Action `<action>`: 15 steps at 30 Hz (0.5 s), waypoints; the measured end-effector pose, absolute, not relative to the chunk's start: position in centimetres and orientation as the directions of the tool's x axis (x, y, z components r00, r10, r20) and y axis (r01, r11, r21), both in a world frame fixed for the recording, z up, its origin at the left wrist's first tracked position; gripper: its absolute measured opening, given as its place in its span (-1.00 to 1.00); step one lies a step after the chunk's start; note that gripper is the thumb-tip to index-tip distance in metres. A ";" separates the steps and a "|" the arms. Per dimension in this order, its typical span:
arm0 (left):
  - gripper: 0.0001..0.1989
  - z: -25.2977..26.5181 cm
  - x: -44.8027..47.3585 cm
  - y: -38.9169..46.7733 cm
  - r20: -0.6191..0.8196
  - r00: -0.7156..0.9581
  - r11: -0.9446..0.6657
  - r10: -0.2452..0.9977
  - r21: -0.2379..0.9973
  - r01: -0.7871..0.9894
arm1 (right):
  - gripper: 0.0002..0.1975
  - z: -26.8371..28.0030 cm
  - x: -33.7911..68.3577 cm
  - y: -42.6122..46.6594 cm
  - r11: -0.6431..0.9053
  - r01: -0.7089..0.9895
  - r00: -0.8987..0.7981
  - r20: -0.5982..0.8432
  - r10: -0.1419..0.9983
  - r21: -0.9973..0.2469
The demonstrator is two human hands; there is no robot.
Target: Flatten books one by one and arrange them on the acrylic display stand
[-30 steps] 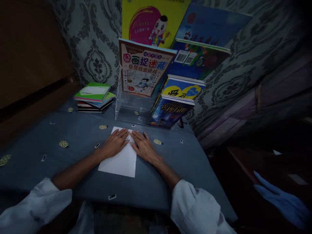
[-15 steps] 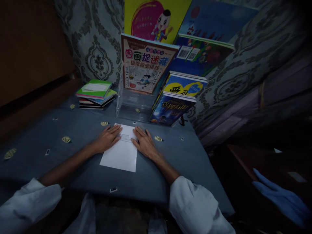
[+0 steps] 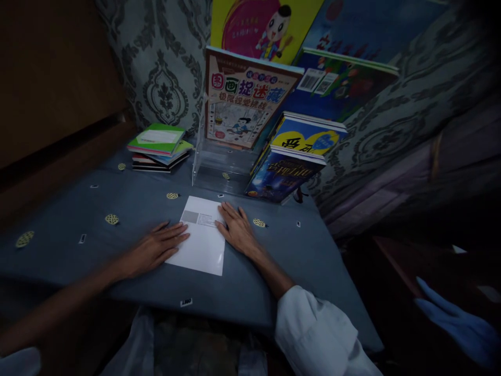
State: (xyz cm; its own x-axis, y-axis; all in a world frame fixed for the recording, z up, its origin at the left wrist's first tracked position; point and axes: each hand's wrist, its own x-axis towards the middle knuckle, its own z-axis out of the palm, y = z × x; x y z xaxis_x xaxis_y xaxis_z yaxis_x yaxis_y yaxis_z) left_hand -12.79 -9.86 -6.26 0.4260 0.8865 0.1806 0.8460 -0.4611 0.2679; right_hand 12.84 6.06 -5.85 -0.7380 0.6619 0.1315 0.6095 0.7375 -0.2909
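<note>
A white booklet or sheet (image 3: 199,248) with a grey block and small print lies flat on the table. My left hand (image 3: 156,247) rests at its left edge, fingers stretched out over the paper. Across from it, my right hand (image 3: 237,228) lies flat with spread fingertips on the upper right edge. Neither hand grips anything. Whether the white item is one sheet or has several pages, I cannot tell.
A clear acrylic rack (image 3: 199,167) stands behind the paper, holding a brown-framed picture book (image 3: 250,102), a dark blue book (image 3: 284,175) and others. A stack of books (image 3: 156,141) lies to its left. The table (image 3: 309,282) has a grey-blue cloth. Blue gloves (image 3: 456,318) lie at the right.
My left hand has slid down and left along the paper's edge, uncovering the grey block. My right hand stays on the upper right edge. The view has shifted slightly.
</note>
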 end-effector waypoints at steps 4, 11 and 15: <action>-0.53 -5.2 -12.7 -11.7 0.147 0.465 -0.487 0.873 0.303 0.819 | -0.48 -5.9 12.9 6.1 0.743 0.604 -0.741 0.142 0.656 -0.288; -0.52 -4.6 -12.2 -13.2 0.193 0.491 -0.527 0.850 0.328 0.784 | -0.50 -5.8 13.0 6.0 0.763 0.580 -0.754 0.169 0.635 -0.286; -0.50 -4.8 -12.1 -13.0 0.219 0.491 -0.537 0.843 0.321 0.780 | -0.54 -5.2 12.6 4.2 0.821 0.500 -0.820 0.153 0.551 -0.275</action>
State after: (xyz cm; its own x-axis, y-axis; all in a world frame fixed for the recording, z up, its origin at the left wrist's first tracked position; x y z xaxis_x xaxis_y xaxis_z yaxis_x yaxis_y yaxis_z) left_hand -12.13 -13.03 -4.84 0.4909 0.8433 0.2189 0.7799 -0.5373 0.3210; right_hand 12.63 4.18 -5.19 -0.8202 0.5513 0.1531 0.5004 0.8209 -0.2752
